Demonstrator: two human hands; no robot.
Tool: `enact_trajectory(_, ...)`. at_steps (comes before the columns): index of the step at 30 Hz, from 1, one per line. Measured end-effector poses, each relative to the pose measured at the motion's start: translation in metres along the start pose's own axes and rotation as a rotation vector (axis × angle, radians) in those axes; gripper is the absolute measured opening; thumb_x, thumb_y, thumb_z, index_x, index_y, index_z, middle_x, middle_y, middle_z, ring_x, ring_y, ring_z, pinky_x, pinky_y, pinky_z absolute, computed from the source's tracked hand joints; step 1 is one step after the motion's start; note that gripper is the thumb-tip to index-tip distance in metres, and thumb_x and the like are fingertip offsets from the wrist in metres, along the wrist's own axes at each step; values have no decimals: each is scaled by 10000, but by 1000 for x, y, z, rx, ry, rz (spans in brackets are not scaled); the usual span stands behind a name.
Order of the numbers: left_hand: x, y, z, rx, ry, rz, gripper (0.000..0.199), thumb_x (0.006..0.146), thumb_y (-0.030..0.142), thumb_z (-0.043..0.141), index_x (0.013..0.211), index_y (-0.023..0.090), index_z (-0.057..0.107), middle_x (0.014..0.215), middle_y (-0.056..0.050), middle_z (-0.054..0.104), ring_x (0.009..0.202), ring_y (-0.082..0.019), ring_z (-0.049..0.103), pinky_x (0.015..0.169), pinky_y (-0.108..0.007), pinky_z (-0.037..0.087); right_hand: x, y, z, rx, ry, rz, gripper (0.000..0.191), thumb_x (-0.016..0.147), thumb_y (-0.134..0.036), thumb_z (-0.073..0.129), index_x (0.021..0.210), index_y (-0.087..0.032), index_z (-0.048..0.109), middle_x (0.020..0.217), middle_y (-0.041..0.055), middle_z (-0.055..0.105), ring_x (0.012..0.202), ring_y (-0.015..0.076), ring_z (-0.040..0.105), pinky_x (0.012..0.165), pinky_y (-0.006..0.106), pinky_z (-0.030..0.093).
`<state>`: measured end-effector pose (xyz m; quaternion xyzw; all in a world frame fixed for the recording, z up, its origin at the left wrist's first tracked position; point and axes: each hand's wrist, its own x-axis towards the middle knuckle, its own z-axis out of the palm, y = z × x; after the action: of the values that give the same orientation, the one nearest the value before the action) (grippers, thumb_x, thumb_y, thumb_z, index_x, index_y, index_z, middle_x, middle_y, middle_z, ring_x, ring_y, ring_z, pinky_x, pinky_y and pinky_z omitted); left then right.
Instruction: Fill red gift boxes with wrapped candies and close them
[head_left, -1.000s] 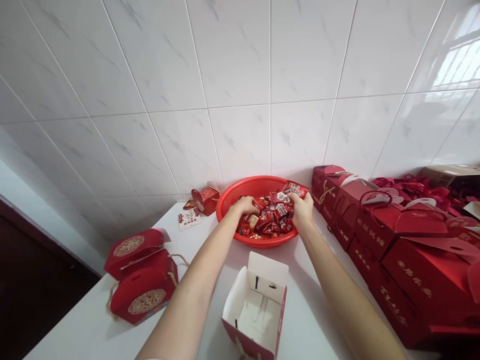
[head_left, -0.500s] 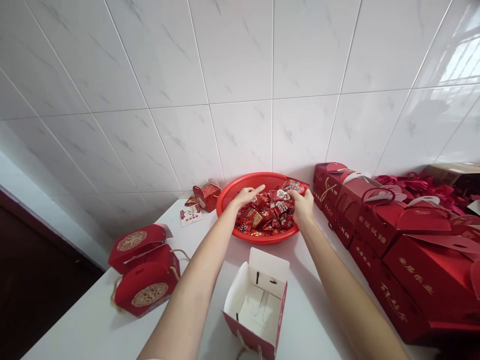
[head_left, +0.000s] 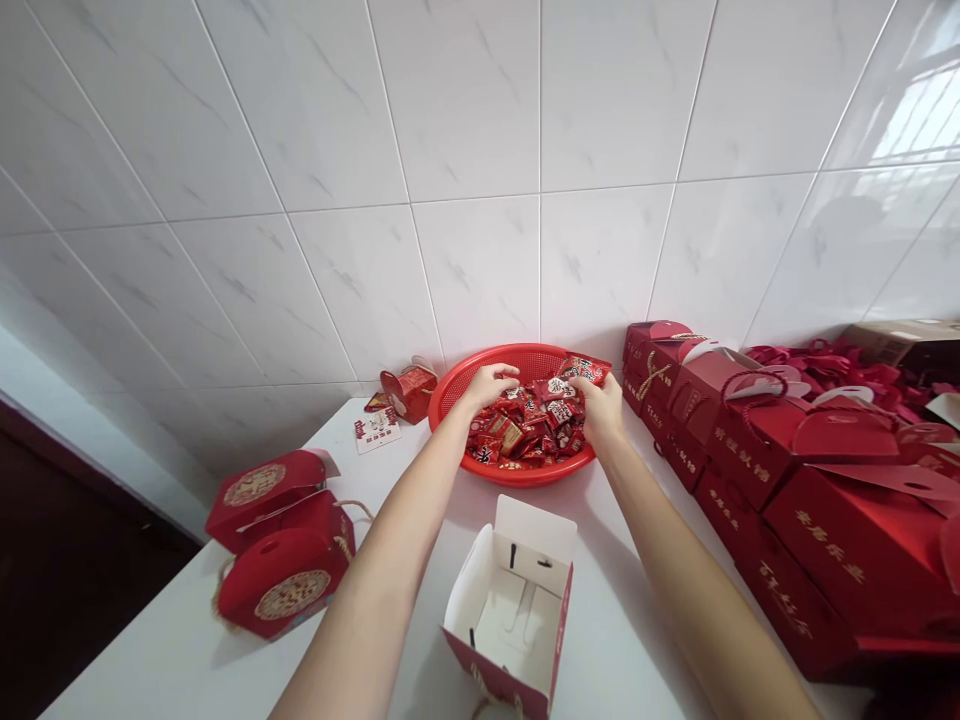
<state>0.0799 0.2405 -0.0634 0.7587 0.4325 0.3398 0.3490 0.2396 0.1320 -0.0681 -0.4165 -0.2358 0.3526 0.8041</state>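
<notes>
A red plastic basket (head_left: 480,362) full of small red-wrapped candies (head_left: 525,430) stands against the wall. My left hand (head_left: 489,386) is over its left side, fingers bent and a little apart, with nothing visible between them. At the right side of the basket, my right hand (head_left: 602,408) is closed on red candy packets (head_left: 586,369), the thumb towards a packet with a white label; the hand partly hides them. Nearer to me, between my forearms, an open gift box (head_left: 517,610) shows its white inside with nothing in it and a rope handle at the front.
Closed red gift boxes (head_left: 810,540) are stacked along the right. Two red boxes with rope handles (head_left: 289,580) stand at the left. A small red box (head_left: 409,392) and a printed card (head_left: 376,430) lie left of the basket. Behind is a tiled wall (head_left: 480,260).
My left hand's outstretched finger has bent, and the hand now curls over the candies. My right hand keeps its hold on the packets. The view has shifted slightly.
</notes>
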Motion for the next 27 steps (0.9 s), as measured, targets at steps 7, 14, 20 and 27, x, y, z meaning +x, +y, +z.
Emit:
enact_trajectory(7,-3,7,4,60,64,42,266,782,180,617,1032,144,699,1062,-75,735,901,-171,678,851,-289,528,0,0,1,-2,-3,1,305,474,-198,676,755,-209,558,652,-55,650,621,160,606,597,285,511)
enact_trajectory(14,-12,8,10,425,66,13,218,704,71,609,846,183,731,1019,-65,740,1032,-239,653,940,-320,486,3,0,2,45,36,-12,317,470,-190,674,760,-212,548,621,-70,627,616,159,604,594,284,516)
enact_trajectory(20,-19,24,28,731,-461,-36,379,651,313,777,1008,211,697,1076,-43,725,976,-254,679,789,-270,518,3,-1,2,52,53,7,315,477,-172,670,768,-209,557,610,-74,627,595,157,602,560,272,507)
enact_trajectory(27,-19,32,32,881,-506,-104,785,624,326,794,1352,256,509,1318,-103,629,1142,-299,633,879,-314,515,5,1,0,42,41,-2,313,478,-165,677,770,-201,570,621,-65,644,605,161,614,568,273,510)
